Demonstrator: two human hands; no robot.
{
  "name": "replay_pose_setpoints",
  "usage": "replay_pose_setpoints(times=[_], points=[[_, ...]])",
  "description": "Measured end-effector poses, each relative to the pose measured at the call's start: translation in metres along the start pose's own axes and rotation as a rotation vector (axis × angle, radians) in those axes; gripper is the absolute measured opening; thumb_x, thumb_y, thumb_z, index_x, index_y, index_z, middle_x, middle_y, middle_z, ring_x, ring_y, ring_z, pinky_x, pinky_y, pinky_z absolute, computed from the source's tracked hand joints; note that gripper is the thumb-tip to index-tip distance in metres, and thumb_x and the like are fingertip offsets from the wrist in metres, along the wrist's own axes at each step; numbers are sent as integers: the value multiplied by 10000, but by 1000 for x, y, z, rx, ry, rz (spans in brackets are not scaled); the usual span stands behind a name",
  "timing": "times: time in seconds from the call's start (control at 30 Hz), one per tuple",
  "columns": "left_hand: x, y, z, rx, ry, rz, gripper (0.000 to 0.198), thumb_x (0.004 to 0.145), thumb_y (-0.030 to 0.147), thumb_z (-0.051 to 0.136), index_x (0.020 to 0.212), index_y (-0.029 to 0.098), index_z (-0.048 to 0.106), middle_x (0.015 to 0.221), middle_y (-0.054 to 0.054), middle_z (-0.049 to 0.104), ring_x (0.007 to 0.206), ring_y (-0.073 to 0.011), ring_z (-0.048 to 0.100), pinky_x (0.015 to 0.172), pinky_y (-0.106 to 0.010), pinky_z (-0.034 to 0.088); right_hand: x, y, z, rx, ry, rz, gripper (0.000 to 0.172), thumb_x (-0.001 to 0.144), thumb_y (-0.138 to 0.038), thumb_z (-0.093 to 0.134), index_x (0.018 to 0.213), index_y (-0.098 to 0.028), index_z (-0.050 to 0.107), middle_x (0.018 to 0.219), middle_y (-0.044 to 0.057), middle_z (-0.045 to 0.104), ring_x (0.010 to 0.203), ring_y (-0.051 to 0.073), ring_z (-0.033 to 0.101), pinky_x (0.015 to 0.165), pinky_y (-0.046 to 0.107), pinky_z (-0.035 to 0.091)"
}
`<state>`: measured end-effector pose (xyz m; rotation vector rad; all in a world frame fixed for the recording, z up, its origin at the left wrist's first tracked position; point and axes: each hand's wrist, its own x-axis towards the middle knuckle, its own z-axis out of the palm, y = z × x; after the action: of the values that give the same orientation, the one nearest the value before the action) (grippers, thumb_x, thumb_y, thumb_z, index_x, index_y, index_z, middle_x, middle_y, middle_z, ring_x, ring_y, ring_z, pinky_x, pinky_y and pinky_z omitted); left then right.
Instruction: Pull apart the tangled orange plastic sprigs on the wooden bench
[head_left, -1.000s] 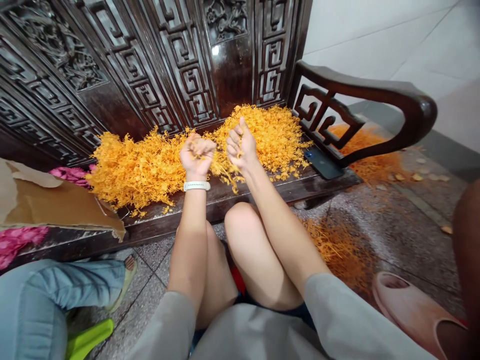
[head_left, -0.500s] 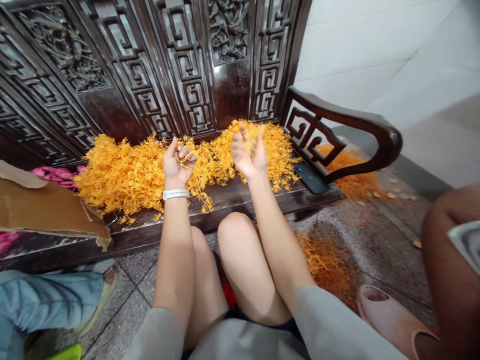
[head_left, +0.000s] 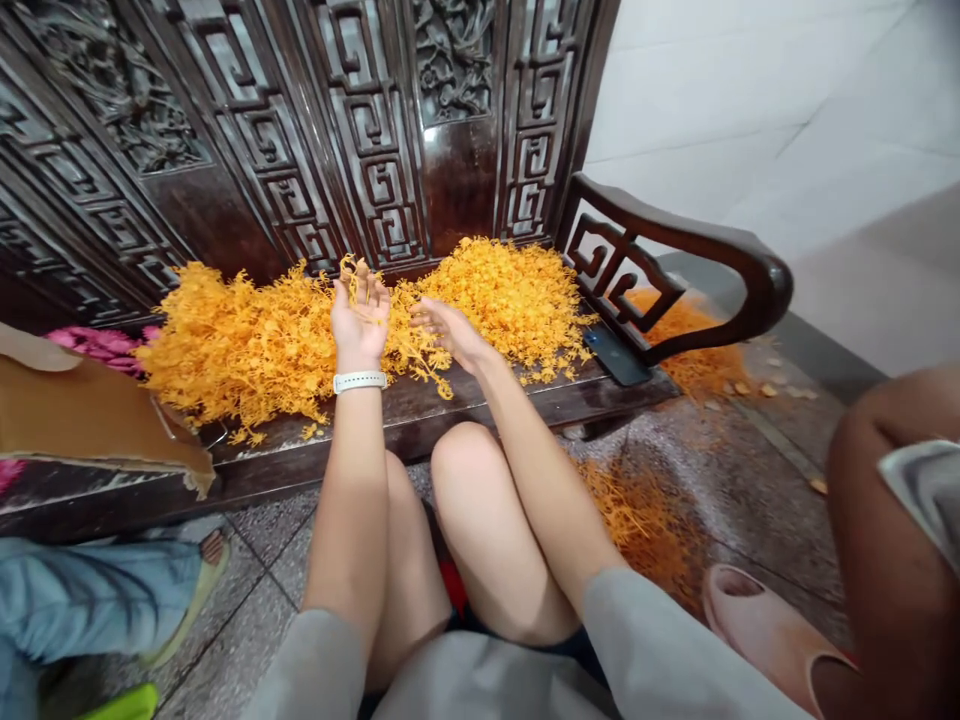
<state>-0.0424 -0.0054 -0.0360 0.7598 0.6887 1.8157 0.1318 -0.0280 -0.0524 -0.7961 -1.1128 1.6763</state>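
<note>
My left hand, with a white band on its wrist, is held palm up over the front of the yellow heap. A thin yellow artificial flower sprig rests in its half-curled fingers, its stem crossing the palm. To its right, my right hand points leftward with fingers stretched out, and I see nothing in it. The two hands are apart. Beneath and behind them, a long pile of yellow artificial flower sprigs lies on the dark carved wooden bench. A second mound of yellow sprigs sits behind my right hand.
A phone lies beside the bench's armrest. A cardboard box and pink flowers are at the left. Orange scraps litter the floor. Other people's legs show at left and right.
My right hand has moved left and lower, toward my left hand; the blurred yellow piece at its fingers is gone from it. My left hand's fingers have opened more around the sprig.
</note>
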Motion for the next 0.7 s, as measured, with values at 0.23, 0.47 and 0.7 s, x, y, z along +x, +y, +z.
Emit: replay_pose_setpoints(times=[0.23,0.47,0.7], points=[[15,3,-34,-25,-26,166,530,1007,728,500,779,252,537,733,-35,608,1123,-125,589,858,-254,445,-7,23,-1,-399,-494,62,895,561,-207,1002,1370,-209,620,1108,37,684,785,135,666,727,284,583],[0,16,-13,130,29,-14,650,879,914,481,949,276,587,948,-65,712,1014,-171,652,764,-262,503,-2,17,6,-87,-316,-16,452,720,-140,743,1164,-185,670,847,-10,703,678,107,604,569,193,475],[-19,18,-3,370,-358,-218,859,788,944,570,1262,235,677,1218,-161,735,1048,-249,731,892,-341,574,-5,-3,-2,417,-139,34,202,879,-264,502,1031,-196,616,771,19,686,612,137,591,570,236,484]])
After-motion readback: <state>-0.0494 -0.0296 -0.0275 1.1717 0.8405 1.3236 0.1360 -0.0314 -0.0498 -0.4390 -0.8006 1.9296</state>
